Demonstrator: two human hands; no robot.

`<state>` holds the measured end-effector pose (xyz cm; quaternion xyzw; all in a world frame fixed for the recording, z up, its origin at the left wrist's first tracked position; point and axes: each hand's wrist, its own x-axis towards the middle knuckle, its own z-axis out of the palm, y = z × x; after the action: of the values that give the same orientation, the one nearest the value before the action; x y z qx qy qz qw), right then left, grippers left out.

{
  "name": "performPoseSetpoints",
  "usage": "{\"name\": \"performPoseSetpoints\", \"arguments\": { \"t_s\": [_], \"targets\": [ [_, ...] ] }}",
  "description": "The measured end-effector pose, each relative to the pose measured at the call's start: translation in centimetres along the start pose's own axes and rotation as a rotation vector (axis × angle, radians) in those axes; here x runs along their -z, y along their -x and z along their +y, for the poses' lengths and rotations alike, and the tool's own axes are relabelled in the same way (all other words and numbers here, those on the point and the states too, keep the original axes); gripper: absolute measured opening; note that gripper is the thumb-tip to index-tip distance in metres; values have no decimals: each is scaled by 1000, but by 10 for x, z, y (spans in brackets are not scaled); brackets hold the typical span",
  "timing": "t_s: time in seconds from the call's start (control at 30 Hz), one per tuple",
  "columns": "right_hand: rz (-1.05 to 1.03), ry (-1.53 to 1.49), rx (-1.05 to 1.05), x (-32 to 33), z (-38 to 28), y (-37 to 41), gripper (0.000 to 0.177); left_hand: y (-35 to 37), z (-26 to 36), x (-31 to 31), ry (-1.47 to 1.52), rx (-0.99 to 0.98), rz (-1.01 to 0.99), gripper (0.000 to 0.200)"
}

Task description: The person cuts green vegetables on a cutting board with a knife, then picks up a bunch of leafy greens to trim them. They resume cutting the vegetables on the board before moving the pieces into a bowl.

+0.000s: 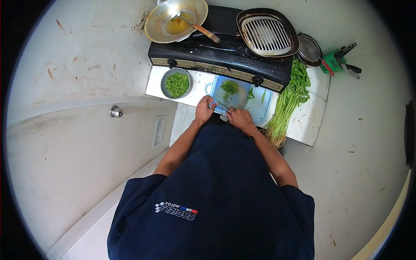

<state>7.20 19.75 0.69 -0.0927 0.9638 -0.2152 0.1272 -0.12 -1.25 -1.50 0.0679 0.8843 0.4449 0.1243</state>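
My right hand [241, 118] is closed around the handle end of a small knife [223, 107] at the near edge of the blue cutting board [265, 112]. The thin blade points left toward my left hand [204, 110], whose fingers are bent together near the tip. Whether those fingers pinch the blade or a bit of greens is too small to make out. Beyond the blade, a small heap of chopped greens [229, 87] lies on the board. Loose leaves [251, 93] rest to its right. Left of the board, a grey bowl [163, 83] contains more chopped greens [177, 84].
A bunch of long-stemmed greens [287, 103] with roots lies right of the board. Behind stands a black gas stove [208, 58] bearing a wok [152, 27] with a wooden-handled spatula [207, 33], and a grill pan [267, 35]. Farther right are a small pan [309, 50] and a green utensil basket [330, 61].
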Motion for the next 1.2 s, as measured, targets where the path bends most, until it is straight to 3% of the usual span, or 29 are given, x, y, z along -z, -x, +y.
{"name": "performPoseSetpoints", "arguments": {
  "t_s": [0.17, 0.37, 0.57, 0.67, 1.2],
  "targets": [
    [76, -40, 34, -10, 7, 2, 38, 3, 6, 4, -33, 4, -19, 29],
    [16, -31, -22, -1, 5, 5, 37, 2, 0, 0, -41, -91, 18, 30],
    [-6, -25, 28, -1, 4, 7, 37, 3, -8, -5, -4, -73, 36, 30],
    [-11, -16, 16, 1, 1, 8, 37, 4, -5, -5, 87, 57, 1, 31],
    [-31, 1, -65, 3, 0, 5, 38, 7, -3, -4, 96, 51, 15, 36]
  ]
}}
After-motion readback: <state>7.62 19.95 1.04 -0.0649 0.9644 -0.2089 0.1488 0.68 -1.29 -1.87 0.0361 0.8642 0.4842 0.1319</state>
